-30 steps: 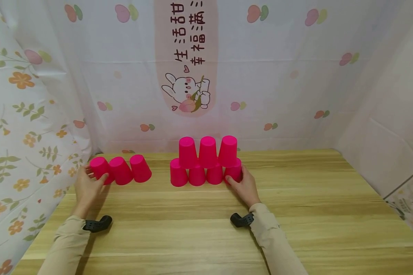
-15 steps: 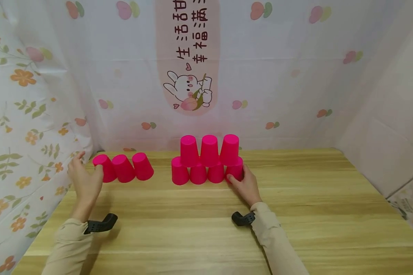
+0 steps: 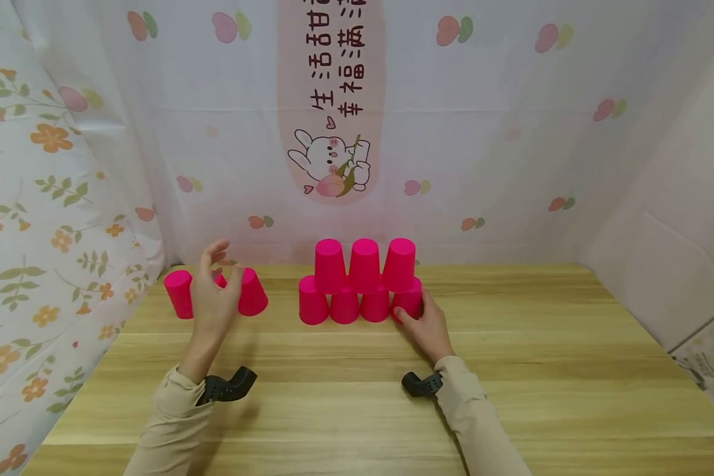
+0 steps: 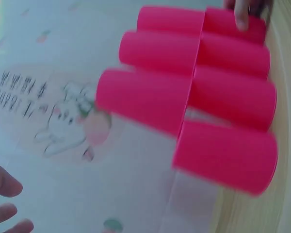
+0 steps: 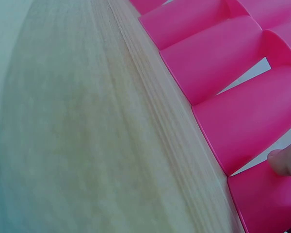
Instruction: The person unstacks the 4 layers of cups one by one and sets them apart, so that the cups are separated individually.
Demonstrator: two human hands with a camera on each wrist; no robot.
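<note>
Several upside-down pink cups form a bottom row [image 3: 313, 301], with three more pink cups [image 3: 365, 266] standing across it as a second tier. At the row's right end, my right hand [image 3: 426, 330] grips the last cup [image 3: 409, 299], thumb [image 5: 281, 162] on its near side and fingers behind it. To the left, three loose upside-down cups stand in a line. My left hand [image 3: 214, 301] is in front of them, holding nothing. It mostly hides the middle cup, while the left loose cup [image 3: 179, 294] and right loose cup [image 3: 252, 293] show on either side.
The cups stand toward the back of a wooden table [image 3: 333, 396]. Behind it hangs a white printed curtain [image 3: 482, 132], and a floral curtain [image 3: 53, 231] lines the left side. Each wrist wears a black mount, such as the left one [image 3: 229, 385].
My left hand has let go of the leftmost loose cup, lifted off and moved right across the loose cups. My right hand keeps its grip, and the stacked cups stand as before.
</note>
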